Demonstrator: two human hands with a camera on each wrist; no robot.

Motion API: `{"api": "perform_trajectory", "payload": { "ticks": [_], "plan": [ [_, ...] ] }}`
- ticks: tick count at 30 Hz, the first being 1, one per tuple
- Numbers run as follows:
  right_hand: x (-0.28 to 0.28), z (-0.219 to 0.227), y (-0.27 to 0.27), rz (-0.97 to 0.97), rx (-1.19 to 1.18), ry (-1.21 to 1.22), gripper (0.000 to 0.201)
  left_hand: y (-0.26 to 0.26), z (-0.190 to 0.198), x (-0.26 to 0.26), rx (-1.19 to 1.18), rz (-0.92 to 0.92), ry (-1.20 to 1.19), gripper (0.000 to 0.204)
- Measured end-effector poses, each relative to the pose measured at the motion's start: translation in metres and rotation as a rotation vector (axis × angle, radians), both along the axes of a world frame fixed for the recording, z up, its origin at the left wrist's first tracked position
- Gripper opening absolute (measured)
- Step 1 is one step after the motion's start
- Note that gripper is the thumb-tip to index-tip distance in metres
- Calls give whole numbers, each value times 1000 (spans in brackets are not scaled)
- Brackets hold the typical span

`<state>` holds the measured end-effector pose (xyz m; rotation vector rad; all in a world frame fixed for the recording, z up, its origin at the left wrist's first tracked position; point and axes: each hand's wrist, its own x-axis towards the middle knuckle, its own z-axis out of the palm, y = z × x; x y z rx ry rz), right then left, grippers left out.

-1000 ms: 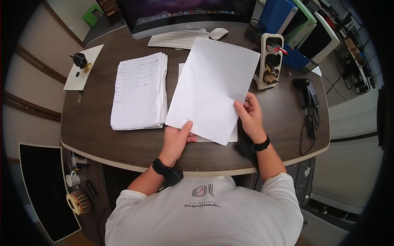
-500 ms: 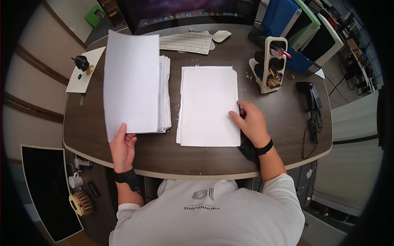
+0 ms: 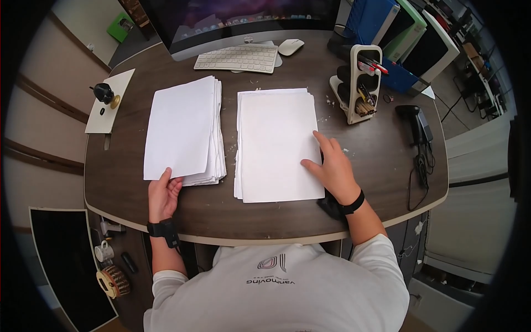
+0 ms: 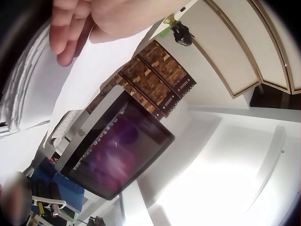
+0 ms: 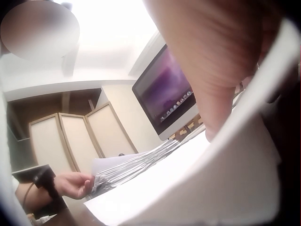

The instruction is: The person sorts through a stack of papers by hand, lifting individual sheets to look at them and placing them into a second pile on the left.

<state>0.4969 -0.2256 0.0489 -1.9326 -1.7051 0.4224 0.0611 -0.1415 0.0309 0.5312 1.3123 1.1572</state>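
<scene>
In the head view, my left hand (image 3: pixel 164 195) pinches the lower edge of a blank white sheet (image 3: pixel 178 130) between thumb and fingers. That sheet lies over the left paper stack (image 3: pixel 217 160), slightly askew, with the pages' uneven edges showing at its right and bottom. My right hand (image 3: pixel 336 172) rests at the right edge of a second paper stack (image 3: pixel 276 146), fingers extended and thumb spread onto the top page. From the right wrist, the thumb (image 5: pixel 214 127) reaches down to the white paper, and the left hand (image 5: pixel 75 184) appears beside the other stack.
Behind the stacks are a keyboard (image 3: pixel 237 58), a mouse (image 3: pixel 291 47) and a monitor (image 3: pixel 243 25). To the right stand a pen holder (image 3: pixel 354 88) and a black corded device (image 3: pixel 412 124). Blue and green binders (image 3: pixel 406 39) fill the back right corner.
Both hands held a sheet over the right stack; the left hand carried it leftward and lowered it onto the left stack, covering the handwriting. The right hand let go and stayed by the right stack.
</scene>
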Motion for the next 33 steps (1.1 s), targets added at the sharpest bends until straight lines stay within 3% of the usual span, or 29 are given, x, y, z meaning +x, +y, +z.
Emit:
{"api": "perform_trajectory", "payload": {
  "ticks": [4,6,10,12,13,15,17,18,20,23,25,27,28,30,33],
  "plan": [
    [5,-11,2,46,70,49,70,0,-4,-1,-12,-8,0,23],
    [6,-21,3,45,171,141,54,-2,-3,1,-13,-6,32,23],
    [9,-7,4,22,58,247,34,-19,5,-5,-57,16,58,33],
    [9,-10,5,-35,74,507,22,-38,10,-12,-158,-227,19,47],
    [7,-8,5,-38,73,508,22,-49,11,-3,-172,-362,27,57],
    [5,-1,6,-111,68,739,20,-62,20,36,-219,-693,73,61],
    [9,-9,7,-112,64,804,20,-72,31,84,-217,-956,-10,60],
    [8,-8,8,-131,75,896,20,-74,28,101,-213,-956,-16,60],
    [5,-6,7,-150,87,980,20,-77,16,127,-315,-1060,-346,56],
    [4,-2,5,-160,73,988,18,-74,4,150,-407,-912,-537,53],
    [4,-1,4,-97,81,786,19,-75,5,159,-387,-836,-517,49],
    [5,-8,4,-71,109,741,21,-76,7,164,-293,-738,-279,44],
    [7,-10,5,-79,135,749,23,-76,9,163,-290,-738,-275,44],
    [8,-12,7,-86,161,758,26,-77,14,160,-140,-789,13,39],
    [11,-11,11,-140,199,811,33,-77,12,139,-3,-769,143,38]
  ]
}}
